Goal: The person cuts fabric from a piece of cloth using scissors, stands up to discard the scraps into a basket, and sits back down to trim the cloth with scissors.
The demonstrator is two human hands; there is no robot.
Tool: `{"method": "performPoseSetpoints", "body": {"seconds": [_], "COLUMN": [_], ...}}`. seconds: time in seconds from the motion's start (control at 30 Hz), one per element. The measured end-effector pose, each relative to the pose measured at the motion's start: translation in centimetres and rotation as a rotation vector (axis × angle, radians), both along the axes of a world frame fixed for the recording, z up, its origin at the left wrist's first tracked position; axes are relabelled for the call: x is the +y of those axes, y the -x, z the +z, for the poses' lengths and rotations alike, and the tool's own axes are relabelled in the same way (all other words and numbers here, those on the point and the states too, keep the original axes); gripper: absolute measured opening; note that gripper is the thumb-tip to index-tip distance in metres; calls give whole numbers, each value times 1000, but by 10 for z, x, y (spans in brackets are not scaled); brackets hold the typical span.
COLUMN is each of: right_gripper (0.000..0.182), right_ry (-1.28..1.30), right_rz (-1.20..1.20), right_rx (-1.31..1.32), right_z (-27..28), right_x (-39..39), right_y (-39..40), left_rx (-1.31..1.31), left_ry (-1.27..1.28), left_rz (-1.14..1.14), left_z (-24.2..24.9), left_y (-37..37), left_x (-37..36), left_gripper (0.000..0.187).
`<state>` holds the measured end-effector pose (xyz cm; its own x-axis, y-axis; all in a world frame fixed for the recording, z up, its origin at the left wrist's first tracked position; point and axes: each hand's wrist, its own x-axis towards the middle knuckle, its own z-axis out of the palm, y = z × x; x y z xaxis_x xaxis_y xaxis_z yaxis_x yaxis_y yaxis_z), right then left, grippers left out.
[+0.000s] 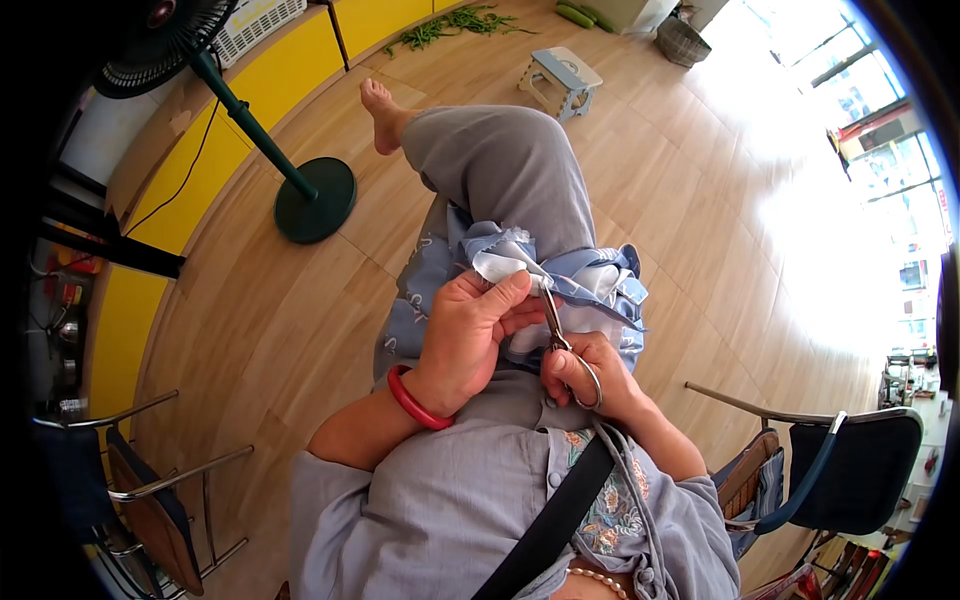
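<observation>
My left hand (475,325), with a red bangle on its wrist, pinches a white and blue piece of cloth (498,262) above my lap. My right hand (590,372) has its fingers in the handle loops of metal scissors (554,322). The scissor blades point up and away from me and meet the cloth beside the left fingertips. More of the blue and white fabric (600,275) lies bunched over my lap, to the right of the left hand. Whether the blades are parted is too small to tell.
A green-based fan (315,200) stands at the left by yellow cabinets (290,62). Ahead are a small step stool (562,82), green vegetables (455,27) on the floor and a basket (682,42). Chairs stand at the lower left (165,500) and right (850,470).
</observation>
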<state>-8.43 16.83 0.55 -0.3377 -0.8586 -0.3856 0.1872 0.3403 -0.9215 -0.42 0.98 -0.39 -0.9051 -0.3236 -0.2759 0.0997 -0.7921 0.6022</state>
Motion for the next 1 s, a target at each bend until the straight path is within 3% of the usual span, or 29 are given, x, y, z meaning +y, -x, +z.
{"method": "performPoseSetpoints", "body": {"seconds": [0.57, 0.67, 0.73, 0.77, 0.83, 0.87, 1.0], "right_gripper": [53, 43, 29, 29, 25, 26, 25], "right_ry": [20, 9, 216, 215, 229, 359, 154], "right_rz": [-47, -126, -185, -188, -372, -400, -319], "right_rx": [25, 35, 588, 589, 931, 1120, 1127], "right_z": [7, 18, 22, 25, 30, 28, 14], "right_x": [0, 2, 5, 4, -2, -9, -13], "right_y": [0, 1, 6, 6, 7, 13, 19], "left_rx": [-12, -3, 0, 0, 8, 10, -48], "left_ry": [-28, -32, -31, -31, -11, -10, 91], "left_rz": [3, -1, -1, -4, -8, -10, -20], "left_z": [1, 5, 6, 5, 5, 5, 5], "left_y": [1, 0, 1, 1, 2, 2, -1], "left_x": [4, 3, 3, 4, 5, 5, 1], "left_gripper": [13, 13, 13, 13, 13, 13, 12]}}
